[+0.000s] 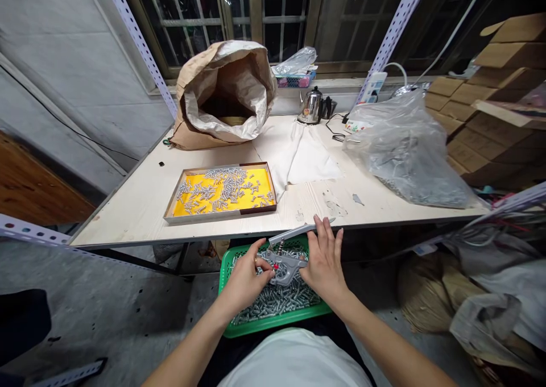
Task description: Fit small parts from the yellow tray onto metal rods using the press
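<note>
Grey pruning shears point(290, 265) are held over a green basket point(273, 325) at the table's front edge. Their handles stand apart, with a small coil spring point(280, 246) between them. My left hand point(247, 276) pinches the near end of the shears, thumb and forefinger beside a small red part point(276, 269). My right hand point(325, 265) grips the handle side, its fingers extended over the upper handle and its thumb at the lower one. Many small silver pieces point(277, 304), apparently springs, fill the basket. The fingers hide part of the shears.
On the table point(128, 205) lies a shallow tray point(213, 215) with a yellow bottom and small silver springs. Behind it is an open paper sack point(191, 114). A metal kettle point(311, 107), a clear plastic bag point(409, 154) and stacked cardboard boxes point(490, 120) stand farther right.
</note>
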{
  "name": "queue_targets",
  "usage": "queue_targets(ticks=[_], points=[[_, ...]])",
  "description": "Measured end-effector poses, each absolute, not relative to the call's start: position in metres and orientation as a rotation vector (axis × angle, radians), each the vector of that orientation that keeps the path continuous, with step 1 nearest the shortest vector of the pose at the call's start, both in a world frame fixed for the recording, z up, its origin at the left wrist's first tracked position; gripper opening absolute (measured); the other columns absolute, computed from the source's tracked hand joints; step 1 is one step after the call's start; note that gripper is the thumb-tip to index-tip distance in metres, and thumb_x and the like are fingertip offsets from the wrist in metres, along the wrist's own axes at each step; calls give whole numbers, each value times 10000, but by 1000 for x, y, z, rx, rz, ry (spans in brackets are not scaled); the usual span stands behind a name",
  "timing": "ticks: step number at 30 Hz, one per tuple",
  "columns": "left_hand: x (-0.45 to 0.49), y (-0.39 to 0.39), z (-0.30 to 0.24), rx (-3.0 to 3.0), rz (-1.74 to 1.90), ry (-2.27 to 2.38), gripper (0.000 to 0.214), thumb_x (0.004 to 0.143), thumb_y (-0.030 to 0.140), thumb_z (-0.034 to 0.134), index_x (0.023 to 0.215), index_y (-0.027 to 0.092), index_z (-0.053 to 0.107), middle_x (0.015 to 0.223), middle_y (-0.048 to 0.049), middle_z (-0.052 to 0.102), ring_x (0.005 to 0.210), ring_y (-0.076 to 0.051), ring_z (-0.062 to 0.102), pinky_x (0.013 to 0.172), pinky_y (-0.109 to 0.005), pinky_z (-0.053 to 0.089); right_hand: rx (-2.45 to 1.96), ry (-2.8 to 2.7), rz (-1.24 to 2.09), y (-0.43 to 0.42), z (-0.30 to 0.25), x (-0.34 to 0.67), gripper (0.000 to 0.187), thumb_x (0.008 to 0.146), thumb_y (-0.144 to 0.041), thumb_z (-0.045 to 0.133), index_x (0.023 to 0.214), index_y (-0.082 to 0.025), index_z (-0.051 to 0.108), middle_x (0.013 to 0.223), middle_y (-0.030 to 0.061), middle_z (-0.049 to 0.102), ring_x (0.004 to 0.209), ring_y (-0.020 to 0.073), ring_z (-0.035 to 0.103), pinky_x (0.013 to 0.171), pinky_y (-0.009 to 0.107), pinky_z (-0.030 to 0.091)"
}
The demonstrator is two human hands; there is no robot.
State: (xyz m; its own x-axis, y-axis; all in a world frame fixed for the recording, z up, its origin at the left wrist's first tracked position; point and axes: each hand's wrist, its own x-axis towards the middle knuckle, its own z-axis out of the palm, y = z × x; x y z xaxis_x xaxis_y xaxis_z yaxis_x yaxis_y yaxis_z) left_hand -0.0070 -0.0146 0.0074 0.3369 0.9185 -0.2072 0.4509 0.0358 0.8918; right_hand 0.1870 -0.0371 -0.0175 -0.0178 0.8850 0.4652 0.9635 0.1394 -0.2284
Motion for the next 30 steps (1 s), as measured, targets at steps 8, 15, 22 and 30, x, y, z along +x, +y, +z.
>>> queue_targets(ticks=[8, 15, 22, 30], points=[[-9, -18, 9, 1648, 544, 1261, 757, 737, 200, 600, 1433, 147, 306, 788, -16, 726, 913, -236, 650, 900, -352, 404, -1758, -1950, -214, -37, -15, 185, 573, 610, -77, 504, 1179, -67, 443, 1509, 226, 223, 1433, 328, 73, 1120, 634, 36], [-11, -21, 10, 1539, 599, 1265, 737, 734, 219, 624, 1409, 148, 335, 766, -17, 715, 830, -225, 648, 844, -333, 425, -1694, -1941, -337, -36, -12, 185, 382, 739, -156, 529, 1116, -103, 492, 1329, 191, 464, 1350, 334, 281, 1115, 630, 104], [-22, -26, 13, 1389, 780, 1269, 737, 769, 362, 647, 1401, 163, 325, 937, -63, 689, 853, -206, 618, 760, -322, 434, -1557, -2014, -268, -27, -7, 193, 391, 740, -230, 543, 1109, -107, 502, 944, 104, 591, 875, 232, 505, 818, 393, 459], [-16, -31, 15, 1131, 1014, 1306, 619, 737, 579, 608, 1154, 126, 540, 809, -67, 688, 777, -201, 628, 695, -302, 460, -1544, -2408, -200, -5, -16, 204, 82, 665, -155, 477, 716, -192, 529, 634, 18, 536, 637, 157, 459, 574, 264, 307]])
